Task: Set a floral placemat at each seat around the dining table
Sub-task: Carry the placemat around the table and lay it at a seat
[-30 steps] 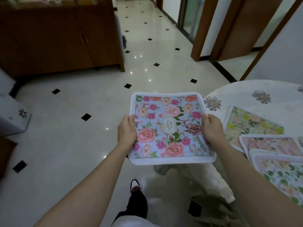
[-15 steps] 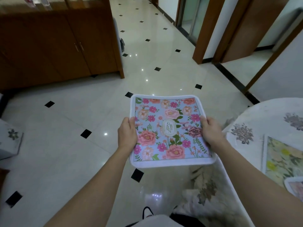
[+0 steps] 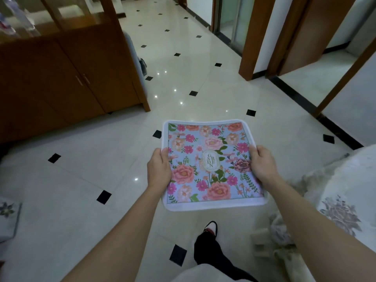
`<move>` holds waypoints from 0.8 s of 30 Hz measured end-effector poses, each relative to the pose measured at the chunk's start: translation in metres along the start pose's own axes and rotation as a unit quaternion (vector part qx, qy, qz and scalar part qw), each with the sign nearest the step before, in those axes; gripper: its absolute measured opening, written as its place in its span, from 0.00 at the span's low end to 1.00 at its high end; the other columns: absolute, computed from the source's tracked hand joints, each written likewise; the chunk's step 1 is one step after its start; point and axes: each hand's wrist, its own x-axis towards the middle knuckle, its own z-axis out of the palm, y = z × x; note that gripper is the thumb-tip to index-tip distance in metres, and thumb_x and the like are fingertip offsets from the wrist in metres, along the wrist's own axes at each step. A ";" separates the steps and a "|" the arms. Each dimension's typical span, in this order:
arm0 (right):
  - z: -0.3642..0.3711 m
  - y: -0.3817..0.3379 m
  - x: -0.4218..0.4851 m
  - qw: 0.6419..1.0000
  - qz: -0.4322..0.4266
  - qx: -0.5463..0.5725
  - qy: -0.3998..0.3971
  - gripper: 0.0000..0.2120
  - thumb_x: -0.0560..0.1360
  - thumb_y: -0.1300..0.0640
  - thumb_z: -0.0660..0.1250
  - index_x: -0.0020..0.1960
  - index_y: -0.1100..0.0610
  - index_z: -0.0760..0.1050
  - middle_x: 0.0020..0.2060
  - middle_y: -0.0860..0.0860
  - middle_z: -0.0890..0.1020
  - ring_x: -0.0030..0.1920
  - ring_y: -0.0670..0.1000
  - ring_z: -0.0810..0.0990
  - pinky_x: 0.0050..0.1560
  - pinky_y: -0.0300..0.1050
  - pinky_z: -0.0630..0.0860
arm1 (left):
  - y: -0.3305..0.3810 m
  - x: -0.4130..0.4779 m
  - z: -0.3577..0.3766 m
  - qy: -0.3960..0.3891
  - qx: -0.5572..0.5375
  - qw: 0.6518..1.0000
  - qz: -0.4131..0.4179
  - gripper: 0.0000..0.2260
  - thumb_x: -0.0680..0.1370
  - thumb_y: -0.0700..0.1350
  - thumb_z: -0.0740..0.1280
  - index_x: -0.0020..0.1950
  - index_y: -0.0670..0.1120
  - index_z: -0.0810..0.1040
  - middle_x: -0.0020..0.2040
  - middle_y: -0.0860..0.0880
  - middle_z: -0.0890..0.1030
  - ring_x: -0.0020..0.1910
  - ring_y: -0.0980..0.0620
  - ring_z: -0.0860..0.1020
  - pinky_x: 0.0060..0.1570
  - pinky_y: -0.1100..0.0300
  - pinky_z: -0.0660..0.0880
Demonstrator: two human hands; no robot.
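I hold a square floral placemat (image 3: 211, 163) flat in front of me, above the floor. It has a light blue ground, pink and peach flowers, a white border and an oval label in the middle. My left hand (image 3: 159, 169) grips its left edge and my right hand (image 3: 263, 164) grips its right edge. The dining table (image 3: 356, 180), round with a white flowered cloth, shows only as a slice at the right edge, to the right of the mat. No other placemats are in view.
A brown wooden cabinet (image 3: 67, 78) with glass upper doors stands at the left. Glossy cream floor tiles (image 3: 101, 159) with small black diamonds spread ahead. Wooden door frames (image 3: 256, 37) stand at the upper right. A cushioned seat (image 3: 8, 218) sits at the left edge. My foot (image 3: 209, 231) steps forward below the mat.
The view has swung left, away from the table, and the placemats lying on it have left the frame. Both hands keep the same grip on the mat. My foot has stepped forward.
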 end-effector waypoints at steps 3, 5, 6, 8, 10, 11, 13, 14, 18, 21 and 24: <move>-0.008 -0.010 0.054 1.000 0.008 0.005 0.018 0.22 0.78 0.39 0.52 0.42 0.55 0.72 0.39 0.57 0.83 0.41 0.58 0.84 0.44 0.62 0.81 | 0.028 0.052 0.033 -0.015 0.019 1.000 0.000 0.17 0.84 0.52 0.54 0.47 0.41 0.72 0.40 0.47 0.78 0.38 0.50 0.79 0.36 0.53 0.75; -0.020 -0.018 0.084 0.999 0.005 0.013 0.042 0.21 0.80 0.42 0.53 0.42 0.57 0.72 0.39 0.58 0.82 0.40 0.58 0.83 0.44 0.61 0.80 | 0.048 0.080 0.057 -0.034 0.021 0.999 0.009 0.17 0.84 0.53 0.54 0.47 0.42 0.72 0.40 0.47 0.79 0.39 0.51 0.80 0.35 0.55 0.76; -0.026 -0.023 0.098 0.998 0.003 0.015 0.058 0.21 0.81 0.44 0.53 0.43 0.59 0.72 0.39 0.58 0.82 0.40 0.57 0.82 0.42 0.58 0.80 | 0.058 0.095 0.068 -0.042 0.021 0.999 0.015 0.17 0.84 0.53 0.54 0.47 0.42 0.72 0.41 0.47 0.79 0.39 0.51 0.80 0.35 0.55 0.76; -0.039 -0.029 0.126 0.997 0.000 0.013 0.082 0.20 0.83 0.47 0.54 0.44 0.61 0.73 0.40 0.57 0.81 0.39 0.55 0.80 0.36 0.47 0.75 | 0.080 0.122 0.089 -0.054 0.020 0.998 0.027 0.17 0.84 0.53 0.54 0.47 0.42 0.72 0.40 0.47 0.79 0.39 0.52 0.79 0.34 0.58 0.73; -0.049 -0.032 0.150 0.995 -0.001 0.012 0.101 0.20 0.83 0.48 0.54 0.45 0.62 0.74 0.40 0.56 0.81 0.38 0.52 0.79 0.33 0.41 0.70 | 0.098 0.146 0.108 -0.064 0.019 0.997 0.040 0.16 0.84 0.52 0.54 0.46 0.43 0.72 0.40 0.49 0.78 0.38 0.54 0.78 0.32 0.61 0.70; -0.053 -0.032 0.161 0.994 0.002 0.016 0.108 0.20 0.83 0.48 0.54 0.46 0.62 0.74 0.40 0.56 0.81 0.39 0.52 0.79 0.33 0.41 0.69 | 0.106 0.157 0.118 -0.071 0.019 0.996 0.044 0.16 0.84 0.52 0.54 0.45 0.44 0.72 0.39 0.49 0.78 0.38 0.54 0.78 0.32 0.61 0.70; -0.062 -0.029 0.182 0.992 0.010 0.024 0.122 0.20 0.83 0.47 0.54 0.46 0.61 0.74 0.39 0.55 0.81 0.40 0.53 0.81 0.35 0.44 0.72 | 0.118 0.177 0.139 -0.087 0.017 0.995 0.052 0.15 0.84 0.53 0.54 0.43 0.47 0.71 0.39 0.50 0.78 0.38 0.52 0.78 0.33 0.59 0.71; -0.066 -0.028 0.192 0.991 0.017 0.026 0.128 0.20 0.83 0.47 0.54 0.46 0.60 0.74 0.39 0.55 0.81 0.40 0.54 0.81 0.36 0.45 0.74 | 0.124 0.186 0.150 -0.096 0.012 0.994 0.055 0.15 0.84 0.53 0.54 0.42 0.48 0.70 0.39 0.50 0.78 0.38 0.52 0.79 0.33 0.58 0.73; -0.083 -0.023 0.227 0.988 0.039 0.021 0.147 0.19 0.83 0.48 0.53 0.46 0.61 0.74 0.38 0.54 0.80 0.38 0.51 0.80 0.33 0.42 0.71 | 0.143 0.220 0.195 -0.125 0.006 0.990 0.066 0.15 0.84 0.53 0.54 0.42 0.47 0.71 0.39 0.48 0.79 0.39 0.49 0.79 0.35 0.53 0.76; -0.094 -0.018 0.258 0.983 0.057 0.017 0.175 0.19 0.83 0.49 0.53 0.45 0.62 0.73 0.36 0.51 0.78 0.37 0.50 0.78 0.32 0.40 0.67 | 0.161 0.250 0.234 -0.150 0.000 0.986 0.074 0.16 0.84 0.54 0.55 0.43 0.46 0.72 0.39 0.47 0.79 0.39 0.47 0.80 0.37 0.50 0.78; -0.104 -0.012 0.296 0.975 0.086 0.027 0.204 0.20 0.83 0.47 0.53 0.46 0.61 0.73 0.38 0.54 0.80 0.40 0.54 0.80 0.37 0.48 0.76 | 0.181 0.286 0.275 -0.179 0.005 0.980 0.088 0.16 0.84 0.54 0.54 0.43 0.47 0.71 0.39 0.46 0.79 0.38 0.47 0.80 0.38 0.49 0.79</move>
